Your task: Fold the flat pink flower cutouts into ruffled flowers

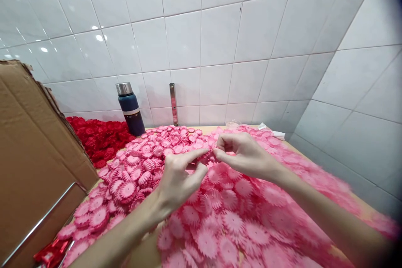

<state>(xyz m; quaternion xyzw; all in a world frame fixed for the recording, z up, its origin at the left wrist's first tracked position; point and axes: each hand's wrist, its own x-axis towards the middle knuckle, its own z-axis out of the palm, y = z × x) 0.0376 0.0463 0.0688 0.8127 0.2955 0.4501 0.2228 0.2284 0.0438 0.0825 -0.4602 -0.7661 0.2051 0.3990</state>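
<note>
Two bare hands met over a heap of pink scalloped discs [207, 243] in the head view, their fingertips almost touching at the middle. On the left hand [177, 180] the forefinger reached forward and the thumb lay below it, with a visible gap between them; whether a disc was caught there could not be told. The right hand [246, 155] had its thumb and forefinger drawn together, the other fingers curled; whatever it pinched was too small and blurred to make out.

The discs covered most of the table [207, 130], lying flat and loose below the hands and to the right, while those left of the left hand looked thicker and more ruffled [128, 190]. Behind these stood a dark blue bottle [132, 111], beside a red heap [105, 136], with cardboard [37, 146] at the far left.

For such fine fingertip work, a light pinch seemed best, since the frilled edges looked easy to crumple. One hand would have done well to steady while the other worked, both wrists kept clear of the loose discs beneath, and the fingertips in plain sight.
</note>
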